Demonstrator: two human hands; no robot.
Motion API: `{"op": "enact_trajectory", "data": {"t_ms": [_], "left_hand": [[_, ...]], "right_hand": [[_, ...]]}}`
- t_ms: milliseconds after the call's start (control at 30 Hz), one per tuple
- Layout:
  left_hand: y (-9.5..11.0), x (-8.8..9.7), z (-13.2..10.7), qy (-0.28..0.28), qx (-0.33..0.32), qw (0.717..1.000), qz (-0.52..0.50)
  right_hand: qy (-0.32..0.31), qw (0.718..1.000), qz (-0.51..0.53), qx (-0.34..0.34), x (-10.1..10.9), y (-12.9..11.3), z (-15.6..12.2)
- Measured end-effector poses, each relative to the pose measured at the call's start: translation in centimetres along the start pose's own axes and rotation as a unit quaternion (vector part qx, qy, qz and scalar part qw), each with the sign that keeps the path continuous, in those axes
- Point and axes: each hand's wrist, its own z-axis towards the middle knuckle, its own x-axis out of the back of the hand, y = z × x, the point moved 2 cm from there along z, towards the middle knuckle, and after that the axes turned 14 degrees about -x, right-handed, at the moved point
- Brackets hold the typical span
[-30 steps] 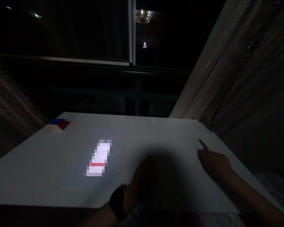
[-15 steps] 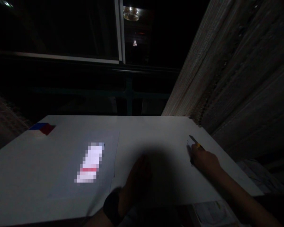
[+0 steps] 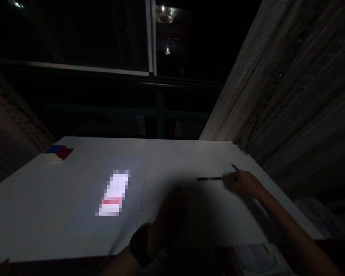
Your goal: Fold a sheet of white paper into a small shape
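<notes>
Right of paper (image 3: 135, 188), pinching likely light, stiff pen (image 3: 202, 179) with right hand (image 3: 243, 182), ideally gripping mid-barrel; not discerning left hand (image 3: 171, 213) state.

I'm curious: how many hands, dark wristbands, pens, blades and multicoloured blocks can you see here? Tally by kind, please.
Hands: 2 (left hand, right hand)
Dark wristband: 1
Dark pen: 1
Blade: 1
Multicoloured block: 1
Total: 6
</notes>
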Motion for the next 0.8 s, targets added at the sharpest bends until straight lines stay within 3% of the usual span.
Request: {"op": "enact_trajectory", "data": {"t_ms": [200, 400, 500, 600, 667, 733, 800], "left_hand": [[-0.1, -0.5, 0.2, -0.007, -0.012, 1.000, -0.008], [-0.3, 0.1, 0.3, 0.012, -0.001, 1.000, -0.025], [-0.1, 0.2, -0.1, 0.017, 0.009, 1.000, -0.016], [0.1, 0.3, -0.7, 0.024, 0.012, 0.999, -0.018], [0.2, 0.6, -1.2, 0.032, 0.009, 0.999, -0.022], [0.2, 1.0, -1.8, 0.037, 0.008, 0.999, -0.022], [0.1, 1.5, -2.7, 0.042, 0.010, 0.999, -0.020]], "right_hand": [[0.052, 0.994, -0.069, 0.064, -0.3, -3.5, 1.5], [-0.029, 0.959, -0.242, 0.145, -0.1, -7.4, 2.7], [-0.031, 0.953, -0.253, 0.162, 0.6, -8.0, 3.7], [-0.046, 0.970, -0.132, 0.200, 2.3, -7.6, 5.2], [-0.097, 0.968, 0.040, 0.230, 3.5, -7.1, 6.1], [-0.178, 0.930, 0.231, 0.222, 4.0, -6.8, 6.7], [-0.230, 0.855, 0.417, 0.204, 3.5, -7.0, 6.5]]}}
